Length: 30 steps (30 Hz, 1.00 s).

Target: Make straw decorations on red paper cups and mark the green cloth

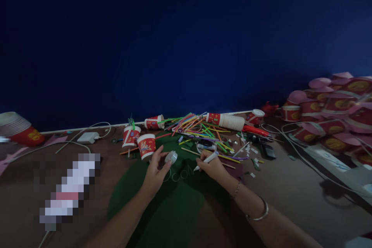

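Note:
My right hand (209, 164) grips a white marker pen (210, 157), its tip down at the green sheet (168, 201). Pale outlined rings and curves run across the sheet in a row, ending by the pen tip. Between the thumb and fingers of my left hand (157, 169) is a small clear round object (171, 157), like a roll of tape or a little lid; I cannot tell which. Just beyond that hand stands a red paper cup (146, 146) with a white rim. A second red cup (131, 136) holds green and dark items.
Colored sticks (192, 124) lie heaped behind the sheet, near a toppled cup stack (225, 121). Red-handled scissors (255, 130), a black object (267, 151) and paper scraps are to the right. Decorated red cups (334, 104) pile up far right; a white adapter (88, 137) lies left.

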{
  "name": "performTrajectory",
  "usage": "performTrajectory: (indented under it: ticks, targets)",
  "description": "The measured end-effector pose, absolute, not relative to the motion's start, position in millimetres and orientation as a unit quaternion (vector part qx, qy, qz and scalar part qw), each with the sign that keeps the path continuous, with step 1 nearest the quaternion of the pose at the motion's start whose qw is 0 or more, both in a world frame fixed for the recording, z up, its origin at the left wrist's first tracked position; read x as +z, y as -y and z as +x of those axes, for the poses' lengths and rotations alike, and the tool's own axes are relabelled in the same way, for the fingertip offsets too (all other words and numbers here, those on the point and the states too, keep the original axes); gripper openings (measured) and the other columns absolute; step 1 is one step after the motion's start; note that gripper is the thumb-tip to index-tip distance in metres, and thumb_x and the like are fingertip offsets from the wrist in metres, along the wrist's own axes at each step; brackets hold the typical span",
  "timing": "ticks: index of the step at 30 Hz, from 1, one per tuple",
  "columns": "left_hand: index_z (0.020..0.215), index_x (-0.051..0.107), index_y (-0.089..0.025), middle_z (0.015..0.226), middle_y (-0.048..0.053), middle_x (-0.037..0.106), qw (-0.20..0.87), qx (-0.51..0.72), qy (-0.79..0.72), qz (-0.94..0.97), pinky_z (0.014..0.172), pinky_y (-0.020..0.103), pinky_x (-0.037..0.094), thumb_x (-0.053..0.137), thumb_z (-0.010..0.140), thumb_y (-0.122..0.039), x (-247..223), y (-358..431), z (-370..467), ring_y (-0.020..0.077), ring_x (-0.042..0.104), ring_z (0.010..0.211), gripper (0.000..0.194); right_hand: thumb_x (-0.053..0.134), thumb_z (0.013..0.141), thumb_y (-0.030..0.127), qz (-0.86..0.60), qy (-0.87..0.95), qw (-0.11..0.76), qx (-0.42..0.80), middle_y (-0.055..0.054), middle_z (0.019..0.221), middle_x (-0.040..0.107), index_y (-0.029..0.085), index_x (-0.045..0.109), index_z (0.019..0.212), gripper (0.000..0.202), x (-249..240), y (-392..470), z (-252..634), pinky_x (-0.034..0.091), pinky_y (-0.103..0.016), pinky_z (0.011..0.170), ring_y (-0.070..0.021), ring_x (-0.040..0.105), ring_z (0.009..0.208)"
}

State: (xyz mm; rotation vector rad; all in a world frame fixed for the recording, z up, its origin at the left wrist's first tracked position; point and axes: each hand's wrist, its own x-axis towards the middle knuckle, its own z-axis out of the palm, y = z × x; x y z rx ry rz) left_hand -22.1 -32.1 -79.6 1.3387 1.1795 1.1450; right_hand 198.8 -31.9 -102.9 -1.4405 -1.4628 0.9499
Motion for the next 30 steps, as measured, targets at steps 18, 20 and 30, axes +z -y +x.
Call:
performTrajectory:
  ticks: [18,20,30]
  targets:
    - [0.131,0.038,-0.021,0.113,0.010,0.061,0.480,0.482,-0.474,0.559,0.090,0.040,0.045,0.063,0.073,-0.043,-87,29,-23,0.0248,0.058,0.105,0.067,0.053,0.074,0.028,-0.589,0.599,0.440,0.317,0.004,0.046,0.052,0.022,0.041,0.055,0.023,-111,28,202,0.034,-0.023,0.047,-0.0126,0.049,0.047]
    - [0.131,0.039,-0.021,0.113,0.010,0.061,0.478,0.487,-0.472,0.558,0.089,0.039,0.046,0.064,0.073,-0.044,-90,27,-24,0.0245,0.058,0.105,0.067,0.053,0.074,0.028,-0.591,0.600,0.441,0.311,0.004,0.046,0.052,0.022,0.040,0.055,0.023,-110,28,202,0.034,-0.023,0.048,-0.0129,0.049,0.048]
    - [0.131,0.038,-0.021,0.113,0.010,0.061,0.480,0.480,-0.476,0.559,0.090,0.039,0.045,0.064,0.073,-0.042,-87,28,-23,0.0246,0.058,0.106,0.066,0.053,0.075,0.029,-0.587,0.604,0.445,0.304,0.003,0.047,0.055,0.023,0.040,0.055,0.024,-107,28,202,0.035,-0.025,0.050,-0.0136,0.050,0.050]
